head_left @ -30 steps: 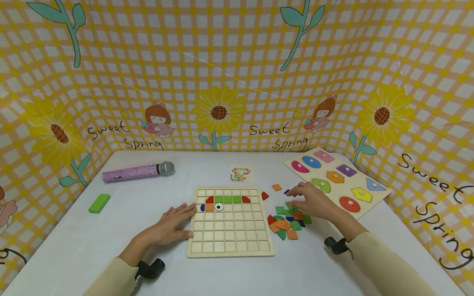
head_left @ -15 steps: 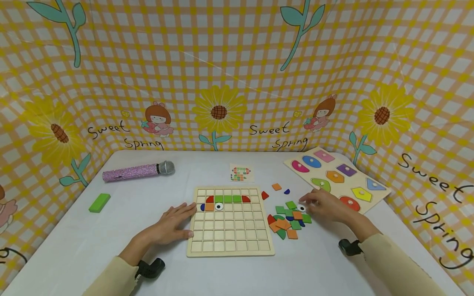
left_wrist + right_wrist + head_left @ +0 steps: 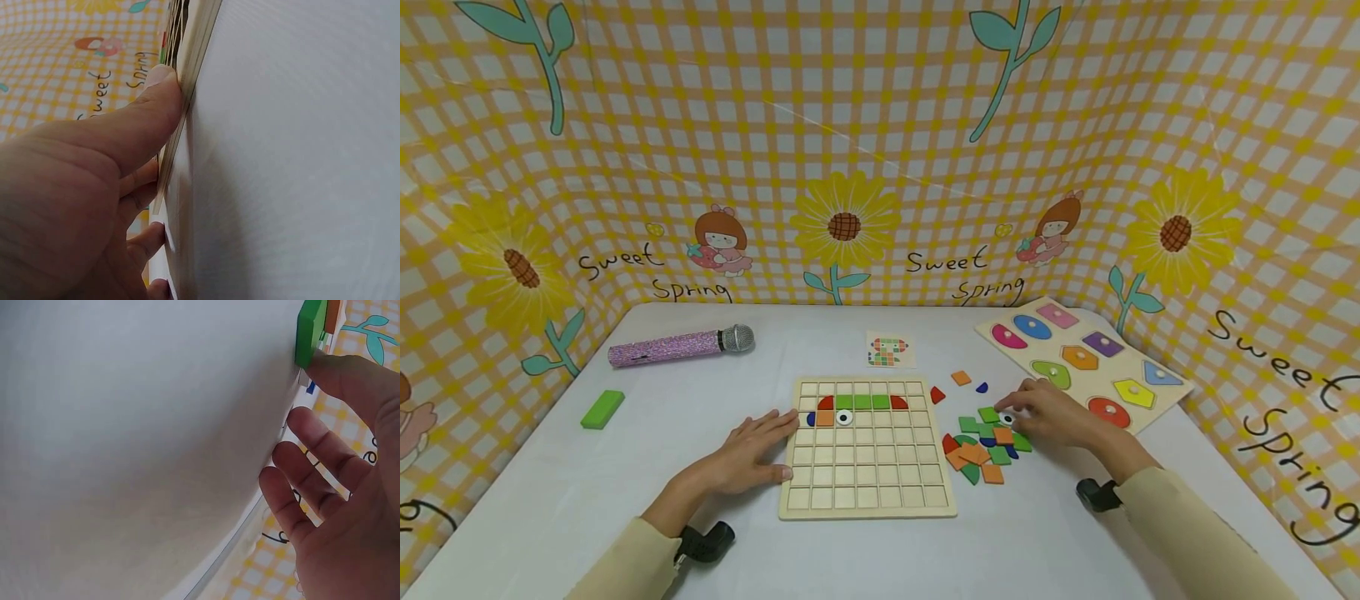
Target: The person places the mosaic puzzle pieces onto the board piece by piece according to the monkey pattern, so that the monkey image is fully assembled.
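Note:
My left hand (image 3: 741, 457) lies flat at the left edge of the wooden grid board (image 3: 868, 508), its thumb and fingertips touching that edge. In the left wrist view the thumb (image 3: 147, 112) meets the board's side. On the board sit a row of red and green tiles (image 3: 862, 402), then a blue half-round, an orange square and a round eye tile (image 3: 844, 417). With thumb and index finger, my right hand (image 3: 1054, 414) pinches a second eye tile (image 3: 1007, 418) beside the loose pile. A green tile (image 3: 309, 331) stands by the thumb in the right wrist view; the index finger is hidden there.
Loose coloured tiles (image 3: 973, 455) lie right of the board. A pattern card (image 3: 890, 351) stands behind it. At the back right is a shape puzzle (image 3: 1078, 358); at the left are a glittery microphone (image 3: 681, 345) and a green block (image 3: 603, 410).
My right hand has come off the far side of the pile, back towards the right, uncovering a blue half-round and the second eye tile. That tile has shifted slightly. The left hand stays put.

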Available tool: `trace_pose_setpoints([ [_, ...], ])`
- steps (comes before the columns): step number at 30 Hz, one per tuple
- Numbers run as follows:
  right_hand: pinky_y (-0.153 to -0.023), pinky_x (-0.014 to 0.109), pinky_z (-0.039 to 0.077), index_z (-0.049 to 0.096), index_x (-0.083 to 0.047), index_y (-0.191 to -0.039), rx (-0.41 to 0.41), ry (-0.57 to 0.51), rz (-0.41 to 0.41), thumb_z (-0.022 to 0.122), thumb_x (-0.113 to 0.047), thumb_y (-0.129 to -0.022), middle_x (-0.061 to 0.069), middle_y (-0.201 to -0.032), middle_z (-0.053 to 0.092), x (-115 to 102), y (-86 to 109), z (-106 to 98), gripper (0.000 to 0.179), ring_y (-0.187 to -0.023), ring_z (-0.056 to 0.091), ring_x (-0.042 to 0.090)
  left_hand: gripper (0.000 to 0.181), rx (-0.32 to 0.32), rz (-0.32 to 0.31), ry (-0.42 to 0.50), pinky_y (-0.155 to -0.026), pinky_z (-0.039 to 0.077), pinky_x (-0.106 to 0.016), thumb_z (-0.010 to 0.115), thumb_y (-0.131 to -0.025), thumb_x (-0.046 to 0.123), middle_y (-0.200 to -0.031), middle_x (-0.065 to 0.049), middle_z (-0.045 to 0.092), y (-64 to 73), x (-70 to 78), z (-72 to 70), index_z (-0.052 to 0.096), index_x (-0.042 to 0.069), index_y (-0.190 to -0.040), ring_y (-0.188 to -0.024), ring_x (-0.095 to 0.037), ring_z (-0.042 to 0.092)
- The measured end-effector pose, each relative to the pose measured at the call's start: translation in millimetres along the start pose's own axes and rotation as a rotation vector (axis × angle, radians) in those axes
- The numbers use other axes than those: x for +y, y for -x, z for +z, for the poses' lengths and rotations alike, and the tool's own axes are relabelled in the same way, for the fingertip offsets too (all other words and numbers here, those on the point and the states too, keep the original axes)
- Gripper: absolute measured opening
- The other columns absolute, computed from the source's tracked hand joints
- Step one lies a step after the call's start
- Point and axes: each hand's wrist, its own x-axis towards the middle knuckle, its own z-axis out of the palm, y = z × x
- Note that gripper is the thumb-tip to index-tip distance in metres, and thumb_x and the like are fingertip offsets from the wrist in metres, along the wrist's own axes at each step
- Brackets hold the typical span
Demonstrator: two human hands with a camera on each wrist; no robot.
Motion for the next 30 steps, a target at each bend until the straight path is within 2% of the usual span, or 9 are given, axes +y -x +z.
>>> trace_pose_setpoints([
  [8,-0.079,0.029,0.045,0.072,-0.018,-0.107,0.002,-0.014,-0.002,0.069,-0.018,-0.084,0.001,-0.098,0.061,2,-0.4,0,0.023,-0.097,0.05,0.019,0.071,-0.001,-0.005,0.003,-0.112,0.007,-0.068,0.064,-0.088,0.031,-0.155,-0.017,0.027,0.3,0.7,-0.1,0.033,0.002,-0.145,-0.143,-0.044,0.018],
  [15,-0.079,0.032,0.046,0.071,-0.017,-0.107,0.07,-0.009,-0.001,0.07,-0.023,-0.084,0.0,-0.097,0.062,-6,-2.5,0,0.024,-0.097,0.05,0.02,0.071,-0.004,-0.007,0.003,-0.112,0.007,-0.067,0.064,-0.089,0.031,-0.155,-0.017,0.026,0.8,1.6,-1.8,0.033,0.002,-0.146,-0.143,-0.044,0.017],
  [19,-0.084,0.039,0.05,0.07,-0.016,-0.109,0.078,-0.021,0.02,0.069,-0.024,-0.085,0.003,-0.102,0.063,-25,-8.5,0,0.025,-0.102,0.051,0.023,0.072,0.002,-0.004,0.001,-0.112,0.007,-0.068,0.064,-0.089,0.031,-0.155,-0.017,0.026,1.1,1.7,-2.7,0.032,0.001,-0.145,-0.143,-0.044,0.017],
  [23,-0.086,0.039,0.05,0.071,-0.016,-0.108,0.098,-0.011,0.022,0.07,-0.025,-0.084,0.0,-0.102,0.062,-52,-15.8,5,0.025,-0.101,0.049,0.019,0.072,0.007,0.003,0.0,-0.111,0.007,-0.069,0.063,-0.089,0.032,-0.154,-0.019,0.027,1.4,1.2,-2.4,0.033,0.0,-0.145,-0.142,-0.046,0.018],
  [30,-0.087,0.042,0.05,0.072,-0.016,-0.104,0.135,-0.045,-0.039,0.071,-0.024,-0.083,0.001,-0.103,0.062,-96,-30.0,21,0.022,-0.105,0.049,0.023,0.072,-0.002,-0.025,0.008,-0.113,0.006,-0.067,0.064,-0.088,0.032,-0.155,-0.016,0.026,-0.2,1.0,-1.3,0.032,0.003,-0.146,-0.143,-0.044,0.017],
])
